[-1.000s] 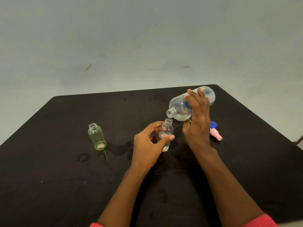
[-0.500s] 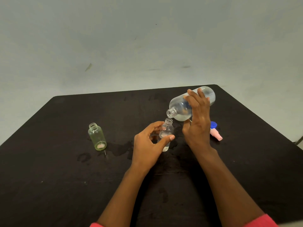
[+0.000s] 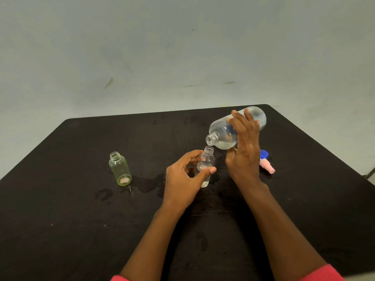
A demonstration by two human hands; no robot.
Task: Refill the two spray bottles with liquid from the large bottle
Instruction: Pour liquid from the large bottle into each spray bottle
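Two bare hands are working over a matte black tabletop [image 3: 81, 220] in front of a pale grey-green wall [image 3: 182, 57]. The right hand [image 3: 244, 151] is gripping a large clear plastic bottle [image 3: 223, 134], fingers wrapping over its barrel. It is holding the bottle in the air, tipped almost onto its side, with the open neck pointing down and to the left. That neck is sitting just above the mouth of a small clear round spray bottle [image 3: 206, 161] with no top on it.

The small bottle is standing upright near the middle of the table. The left hand [image 3: 183, 179] is holding it, thumb curling across the front and fingers reaching round the far side. Clear liquid is pooling along the lower side of the large bottle. I cannot tell whether a stream is passing between the two necks.

Well apart to the left, a small green-tinted clear bottle [image 3: 120, 169] is standing upright and open, with nothing touching it. Wet patches [image 3: 150, 184] are glistening on the table between it and the left hand. Just beyond the right hand, a blue cap [image 3: 264, 154] and a pink spray top [image 3: 267, 166] are lying together. Red sleeve cuffs [image 3: 322, 273] are showing at the bottom edge.
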